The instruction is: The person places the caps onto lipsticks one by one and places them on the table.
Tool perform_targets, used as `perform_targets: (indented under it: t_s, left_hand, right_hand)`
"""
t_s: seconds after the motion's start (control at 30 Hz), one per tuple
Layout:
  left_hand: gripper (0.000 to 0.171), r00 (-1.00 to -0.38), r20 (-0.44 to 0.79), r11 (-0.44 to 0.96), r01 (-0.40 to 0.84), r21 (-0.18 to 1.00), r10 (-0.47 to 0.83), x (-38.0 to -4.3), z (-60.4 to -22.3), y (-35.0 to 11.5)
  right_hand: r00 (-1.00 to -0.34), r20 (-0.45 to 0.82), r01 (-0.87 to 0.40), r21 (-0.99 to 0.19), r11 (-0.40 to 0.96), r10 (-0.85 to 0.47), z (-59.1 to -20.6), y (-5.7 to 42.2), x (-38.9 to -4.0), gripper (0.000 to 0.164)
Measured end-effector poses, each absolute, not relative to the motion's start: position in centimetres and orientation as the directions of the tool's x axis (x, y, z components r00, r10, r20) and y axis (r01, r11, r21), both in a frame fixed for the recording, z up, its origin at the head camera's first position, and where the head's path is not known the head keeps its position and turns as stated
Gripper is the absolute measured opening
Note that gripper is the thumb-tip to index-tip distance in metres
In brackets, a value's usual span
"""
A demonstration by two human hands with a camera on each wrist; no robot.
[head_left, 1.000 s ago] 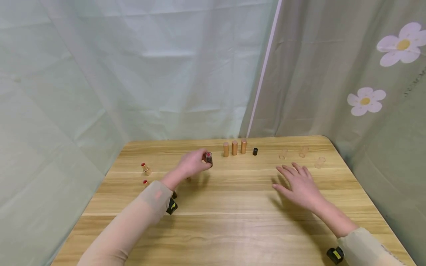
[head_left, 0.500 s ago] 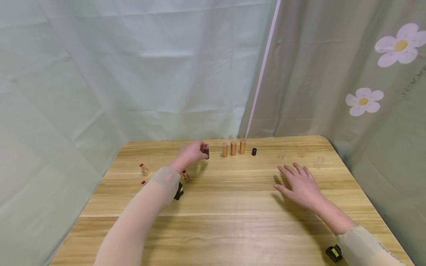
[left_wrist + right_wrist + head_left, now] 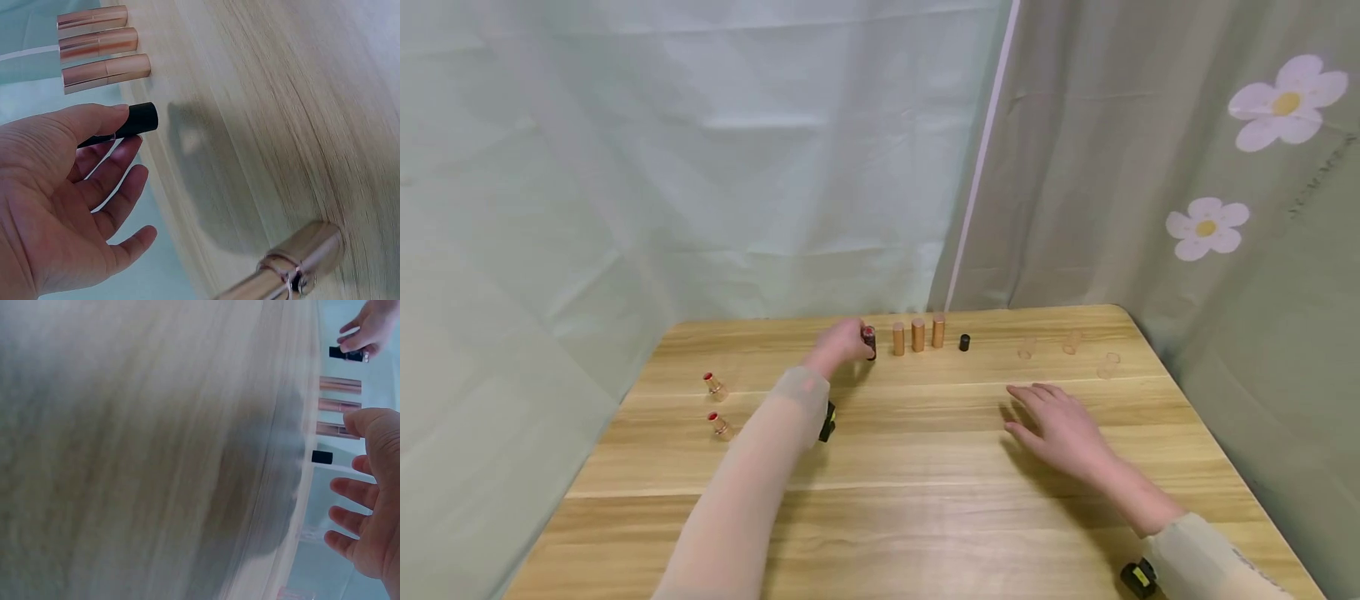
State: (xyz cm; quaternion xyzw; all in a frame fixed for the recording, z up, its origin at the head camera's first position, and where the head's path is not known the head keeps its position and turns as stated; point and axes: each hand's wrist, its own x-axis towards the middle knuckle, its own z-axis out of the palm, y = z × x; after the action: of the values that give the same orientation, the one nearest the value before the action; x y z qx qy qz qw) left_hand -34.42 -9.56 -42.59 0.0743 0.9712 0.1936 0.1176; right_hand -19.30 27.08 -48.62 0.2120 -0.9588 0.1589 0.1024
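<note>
My left hand (image 3: 844,342) pinches a black lipstick tube (image 3: 869,340) with a reddish top between thumb and fingers. In the left wrist view this black tube (image 3: 139,119) sticks out past the thumb; whether its base touches the table I cannot tell. Just right of it stand three rose-gold lipstick tubes (image 3: 918,335) in a row. My right hand (image 3: 1063,433) hovers over the right side of the table, fingers extended and holding nothing. Two uncapped lipsticks with red tips, one (image 3: 716,387) behind the other (image 3: 719,425), stand at the left.
A small black cap (image 3: 965,342) stands right of the row. Several clear caps, one of them (image 3: 1108,365) nearest, sit at the far right. Another rose-gold lipstick (image 3: 306,250) shows below the left hand in its wrist view. A curtain (image 3: 820,167) hangs behind the wooden table (image 3: 925,517).
My left hand has carried the black tube toward the back, to the left end of the rose-gold row. The left forearm now covers one uncapped lipstick. The right fingers have drawn closer together.
</note>
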Motion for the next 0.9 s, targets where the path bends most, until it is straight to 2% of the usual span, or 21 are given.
perform_targets:
  t_s: [0.37,0.73,0.9]
  left_hand:
    - [0.034,-0.971,-0.203,0.919,0.033,0.394,0.122,-34.0,-43.1,-8.6]
    - [0.028,-0.979,-0.181,0.917,0.012,0.4,0.092,-34.6,-44.1,-7.9]
    - [0.042,-0.977,-0.188,0.901,0.011,0.433,0.103,-34.5,-44.0,-8.1]
  right_hand:
    - [-0.896,0.258,-0.428,-0.279,0.86,-0.362,-48.9,27.0,-18.8,0.062]
    - [-0.891,0.289,-0.429,-0.288,0.856,-0.35,-48.9,27.1,-18.6,0.059]
    - [-0.89,0.303,-0.426,-0.287,0.858,-0.341,-48.8,27.4,-18.5,0.059]
